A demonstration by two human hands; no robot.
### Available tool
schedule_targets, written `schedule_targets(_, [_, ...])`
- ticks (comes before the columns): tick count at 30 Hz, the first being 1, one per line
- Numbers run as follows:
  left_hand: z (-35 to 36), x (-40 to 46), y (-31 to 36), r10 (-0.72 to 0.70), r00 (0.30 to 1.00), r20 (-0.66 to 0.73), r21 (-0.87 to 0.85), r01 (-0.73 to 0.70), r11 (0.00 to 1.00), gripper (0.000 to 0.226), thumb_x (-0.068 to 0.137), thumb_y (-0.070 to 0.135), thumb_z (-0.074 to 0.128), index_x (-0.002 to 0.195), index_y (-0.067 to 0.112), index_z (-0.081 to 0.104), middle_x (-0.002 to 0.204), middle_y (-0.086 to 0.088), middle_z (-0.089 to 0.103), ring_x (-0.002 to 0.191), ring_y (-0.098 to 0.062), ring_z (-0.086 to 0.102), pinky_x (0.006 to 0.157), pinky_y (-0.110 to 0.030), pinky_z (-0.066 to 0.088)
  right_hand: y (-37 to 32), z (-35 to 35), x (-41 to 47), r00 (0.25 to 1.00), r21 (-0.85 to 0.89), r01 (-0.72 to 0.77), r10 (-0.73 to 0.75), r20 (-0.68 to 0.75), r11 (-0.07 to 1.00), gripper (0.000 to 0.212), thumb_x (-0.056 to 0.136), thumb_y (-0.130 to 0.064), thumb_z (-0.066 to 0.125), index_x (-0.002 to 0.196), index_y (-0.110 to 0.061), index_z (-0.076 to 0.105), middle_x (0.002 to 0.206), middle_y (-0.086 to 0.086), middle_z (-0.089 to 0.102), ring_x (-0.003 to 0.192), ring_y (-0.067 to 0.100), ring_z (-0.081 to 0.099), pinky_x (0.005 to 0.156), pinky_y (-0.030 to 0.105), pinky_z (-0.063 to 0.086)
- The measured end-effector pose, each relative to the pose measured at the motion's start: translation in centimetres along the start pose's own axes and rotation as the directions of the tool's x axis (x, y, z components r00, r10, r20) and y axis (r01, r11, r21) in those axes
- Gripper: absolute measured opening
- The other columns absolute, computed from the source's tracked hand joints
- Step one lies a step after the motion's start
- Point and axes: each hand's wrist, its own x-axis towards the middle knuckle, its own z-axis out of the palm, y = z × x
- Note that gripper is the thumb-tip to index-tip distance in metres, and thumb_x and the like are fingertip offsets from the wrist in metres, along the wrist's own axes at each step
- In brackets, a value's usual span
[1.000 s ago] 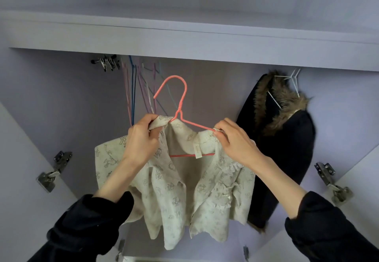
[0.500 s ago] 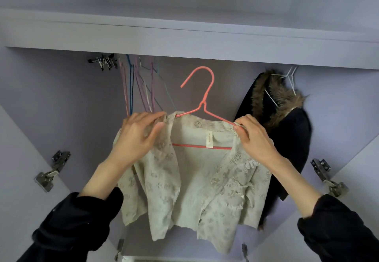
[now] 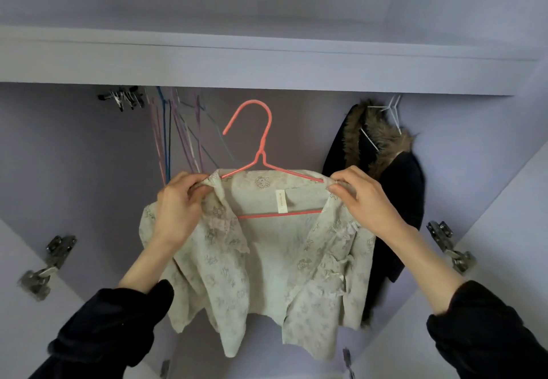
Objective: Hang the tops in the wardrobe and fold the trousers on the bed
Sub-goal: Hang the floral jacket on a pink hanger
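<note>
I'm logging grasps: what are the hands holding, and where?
Both hold the cream top on its pink hanger: left hand pinches its left shoulder, right hand its right shoulder.

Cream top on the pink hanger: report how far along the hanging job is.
Done: the cream top sits on the pink hanger, shoulders over its arms. A dark fur-collared coat already hangs to the right. In hand: the left hand and right hand each pinch a shoulder, holding it up inside the wardrobe. Left: the hook hangs free, not yet on a rail. No trousers or bed are in view.
</note>
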Motion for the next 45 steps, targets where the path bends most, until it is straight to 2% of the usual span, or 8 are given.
schedule_targets(11, [0.4, 0.4, 0.5, 0.005, 0.999, 0.036, -0.08, -0.002, 0.997, 0.018, 0.089, 0.003, 0.059, 0.102, 0.005, 0.071, 0.094, -0.002, 0.061, 0.083, -0.012, 0.053, 0.07, 0.002, 0.033, -0.7, -0.7, 0.3, 0.986, 0.253, -0.169, 0.165, 0.038, 0.953, 0.008, 0.088, -0.011, 0.062, 0.086, -0.011, 0.07, 0.086, 0.005, 0.066, 0.079, 0.009, 0.06, 0.077, 0.014, 0.046])
schedule_targets(15, [0.8, 0.1, 1.3, 0.027, 0.999, 0.046, -0.108, -0.022, 0.994, 0.018, 0.088, 0.001, 0.059, 0.101, 0.003, 0.071, 0.085, 0.005, 0.057, 0.075, -0.001, 0.053, 0.07, 0.002, 0.034, -2.4, -0.3, 0.3, 0.99, 0.291, -0.141, 0.14, 0.023, 0.946, 0.009, 0.088, -0.01, 0.062, 0.088, -0.004, 0.069, 0.087, 0.006, 0.066, 0.081, 0.013, 0.06, 0.079, 0.018, 0.046])
schedule_targets(22, [1.0, -0.3, 1.6, 0.034, 0.996, 0.082, -0.09, -0.027, 0.996, 0.017, 0.09, 0.003, 0.058, 0.101, 0.006, 0.071, 0.089, 0.002, 0.059, 0.076, -0.003, 0.054, 0.073, -0.004, 0.036, -4.2, -0.9, 1.0, 0.999, 0.026, 0.028, -0.029, 0.033, 0.999, 0.031, 0.089, -0.021, 0.062, 0.119, -0.014, 0.064, 0.105, 0.0, 0.06, 0.101, 0.016, 0.051, 0.093, 0.027, 0.041])
schedule_targets(25, [1.5, -0.5, 2.1, 0.06, 0.992, 0.107, -0.081, -0.052, 0.995, 0.017, 0.09, 0.004, 0.058, 0.101, 0.007, 0.071, 0.092, -0.004, 0.061, 0.082, -0.015, 0.055, 0.077, -0.014, 0.037, -5.6, 0.4, 1.7, 0.989, -0.1, 0.134, -0.126, 0.078, 0.986, 0.017, 0.09, -0.022, 0.061, 0.094, -0.008, 0.07, 0.079, -0.002, 0.06, 0.083, 0.017, 0.049, 0.078, 0.033, 0.042])
schedule_targets(29, [1.7, -0.6, 1.9, 0.092, 0.982, 0.165, -0.047, -0.086, 0.995, 0.016, 0.09, 0.005, 0.059, 0.1, 0.006, 0.071, 0.088, -0.001, 0.058, 0.078, -0.016, 0.055, 0.071, -0.004, 0.033, -5.1, 0.5, 1.7, 0.989, 0.102, -0.081, 0.067, 0.13, 0.992, 0.019, 0.092, -0.02, 0.058, 0.074, -0.022, 0.063, 0.062, -0.005, 0.06, 0.061, 0.005, 0.052, 0.071, 0.03, 0.045])
schedule_targets(32, [2.1, -0.7, 1.6, 0.068, 0.972, 0.223, -0.025, -0.064, 0.998, 0.019, 0.089, 0.006, 0.06, 0.106, 0.005, 0.07, 0.091, 0.0, 0.057, 0.083, -0.019, 0.057, 0.078, -0.013, 0.037, -4.6, 0.1, 1.3, 0.976, 0.175, -0.161, 0.13, 0.174, 0.971, 0.023, 0.09, -0.018, 0.062, 0.07, -0.029, 0.064, 0.058, -0.006, 0.059, 0.053, 0.0, 0.054, 0.066, 0.02, 0.047])
schedule_targets(39, [4.3, -1.9, 2.2, 0.128, 0.861, 0.493, 0.075, -0.188, 0.979, 0.042, 0.095, 0.011, 0.052, 0.136, 0.014, 0.049, 0.132, -0.005, 0.052, 0.121, -0.023, 0.05, 0.097, -0.019, 0.032, -1.5, -1.3, -0.3, 0.908, 0.177, -0.401, 0.365, 0.206, 0.899, 0.019, 0.085, -0.017, 0.067, 0.075, -0.002, 0.072, 0.05, -0.005, 0.056, 0.043, -0.001, 0.045, 0.045, 0.008, 0.035])
schedule_targets(45, [2.5, -2.1, 6.1, 0.473, 0.858, 0.201, 0.159, -0.505, 0.849, 0.046, 0.085, -0.01, 0.053, 0.129, 0.002, 0.054, 0.132, -0.018, 0.052, 0.121, -0.038, 0.05, 0.094, -0.051, 0.045, 0.0, -0.4, -1.5, 0.793, 0.265, -0.609, 0.583, 0.178, 0.748, 0.009, 0.085, -0.015, 0.066, 0.077, -0.014, 0.071, 0.056, -0.002, 0.058, 0.041, 0.001, 0.042, 0.049, 0.016, 0.035])
